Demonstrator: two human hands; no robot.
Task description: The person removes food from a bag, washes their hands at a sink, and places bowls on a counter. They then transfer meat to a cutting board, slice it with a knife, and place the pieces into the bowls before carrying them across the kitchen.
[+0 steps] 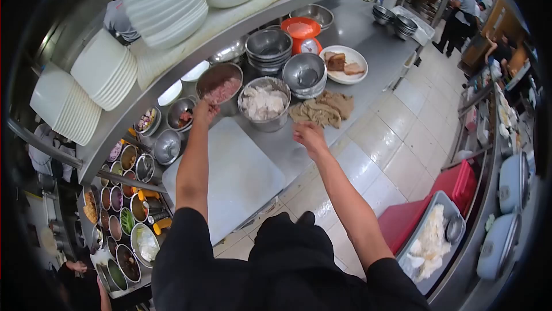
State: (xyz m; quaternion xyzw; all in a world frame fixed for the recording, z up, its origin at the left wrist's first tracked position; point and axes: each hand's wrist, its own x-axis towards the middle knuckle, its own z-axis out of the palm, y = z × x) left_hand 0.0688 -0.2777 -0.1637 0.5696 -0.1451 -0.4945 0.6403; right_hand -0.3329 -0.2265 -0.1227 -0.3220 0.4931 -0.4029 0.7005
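Note:
My left hand is at the near rim of a metal bowl of pink raw meat, its fingers closed on the edge. Right of that bowl stands a metal pot filled with pale white pieces. My right hand is curled in front of the crumpled brown cloth, above the counter's edge; whether anything is inside its fingers is hidden. A white cutting board lies below and between my forearms.
Stacked metal bowls, an orange scale and a plate with cooked meat stand behind. White dishes fill the shelf above. Ingredient containers sit left. A grey tub is at right; other people stand farther off.

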